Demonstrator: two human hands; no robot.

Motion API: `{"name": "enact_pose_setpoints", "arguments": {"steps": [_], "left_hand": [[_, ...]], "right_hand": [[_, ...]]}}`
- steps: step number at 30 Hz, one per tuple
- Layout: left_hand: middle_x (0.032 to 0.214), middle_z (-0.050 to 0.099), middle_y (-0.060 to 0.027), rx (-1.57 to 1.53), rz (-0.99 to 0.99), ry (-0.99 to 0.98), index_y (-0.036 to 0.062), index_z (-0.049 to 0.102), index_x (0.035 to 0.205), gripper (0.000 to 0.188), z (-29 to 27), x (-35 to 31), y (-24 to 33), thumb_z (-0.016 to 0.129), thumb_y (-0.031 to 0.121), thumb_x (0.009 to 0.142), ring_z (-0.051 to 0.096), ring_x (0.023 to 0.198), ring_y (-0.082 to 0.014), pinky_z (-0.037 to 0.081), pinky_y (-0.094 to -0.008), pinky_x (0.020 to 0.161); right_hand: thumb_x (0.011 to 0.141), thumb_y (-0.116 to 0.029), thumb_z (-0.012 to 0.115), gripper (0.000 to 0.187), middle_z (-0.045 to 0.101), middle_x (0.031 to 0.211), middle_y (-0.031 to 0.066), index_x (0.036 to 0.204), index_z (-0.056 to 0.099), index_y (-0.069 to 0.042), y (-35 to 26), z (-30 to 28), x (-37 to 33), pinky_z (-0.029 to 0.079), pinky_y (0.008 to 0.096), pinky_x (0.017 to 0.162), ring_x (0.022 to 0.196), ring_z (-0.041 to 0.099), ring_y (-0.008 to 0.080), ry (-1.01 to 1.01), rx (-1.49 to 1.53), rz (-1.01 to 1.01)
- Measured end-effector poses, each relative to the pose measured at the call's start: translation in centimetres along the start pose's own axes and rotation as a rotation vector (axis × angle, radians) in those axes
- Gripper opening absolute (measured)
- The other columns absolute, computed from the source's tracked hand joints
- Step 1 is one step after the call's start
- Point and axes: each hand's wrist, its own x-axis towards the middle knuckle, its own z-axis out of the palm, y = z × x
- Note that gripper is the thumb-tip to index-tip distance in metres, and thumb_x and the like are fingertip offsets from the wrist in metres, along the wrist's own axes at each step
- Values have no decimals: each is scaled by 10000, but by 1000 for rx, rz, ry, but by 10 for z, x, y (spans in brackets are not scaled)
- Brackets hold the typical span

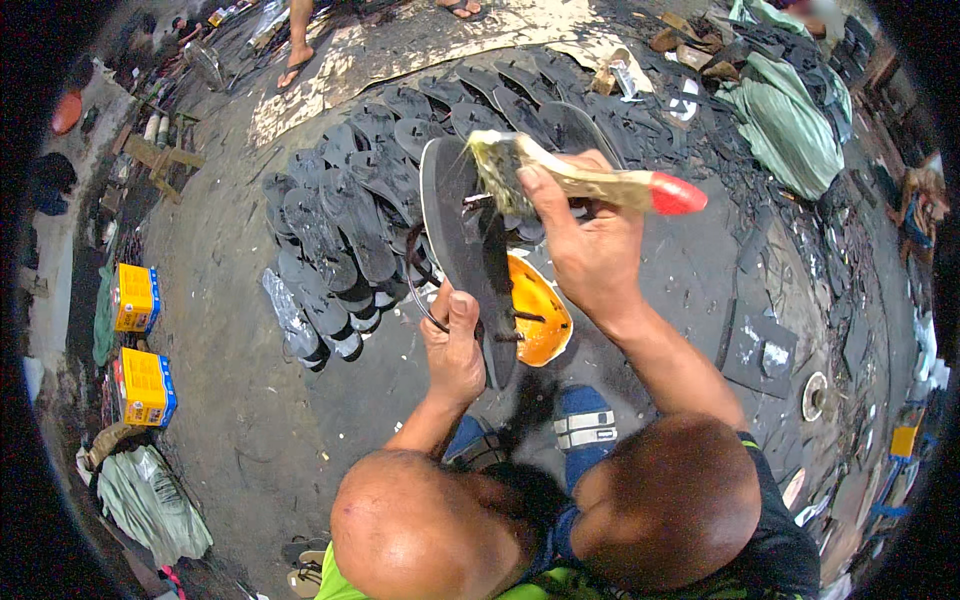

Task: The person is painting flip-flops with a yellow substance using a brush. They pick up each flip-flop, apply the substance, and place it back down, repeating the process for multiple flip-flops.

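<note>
My left hand (456,350) grips a black sandal sole (462,235) by its lower part and holds it up, tilted, in front of me. A dark thin strap loop (416,280) hangs at the sole's left side. In my right hand (598,250) is a paintbrush (590,185) with a wooden handle and red tip. Its pale, gummed bristles lie over the sole's upper right edge; whether they touch it I cannot tell. Below, partly hidden by the sole, a shallow yellow-orange container (548,308) sits on the floor with dark pieces across it.
Rows of black sandal soles (340,215) cover the floor ahead. Two yellow-and-blue tins (148,388) stand at left, near a pale green sack (155,505). Another green sack (790,125) and scraps lie at far right. A person's foot (296,66) shows at the back.
</note>
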Motion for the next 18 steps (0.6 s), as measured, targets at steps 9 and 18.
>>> {"name": "enact_pose_setpoints", "arguments": {"steps": [9,18], "left_hand": [[923,571,60,112,-137,-182,41,626,1213,418,9,-5,6,480,398,1053,497,879,-54,433,-268,828],[1278,604,-127,-169,-303,-138,50,455,1399,616,-10,-7,21,403,537,1025,639,1115,-247,539,-396,957]], "right_hand": [[860,-107,761,160,624,840,60,979,695,-21,8,-10,6,485,329,639,753,615,186,-101,-240,-459],[869,-113,746,158,610,875,80,991,696,-25,31,-23,3,472,351,689,772,591,211,-226,-318,-342]]}}
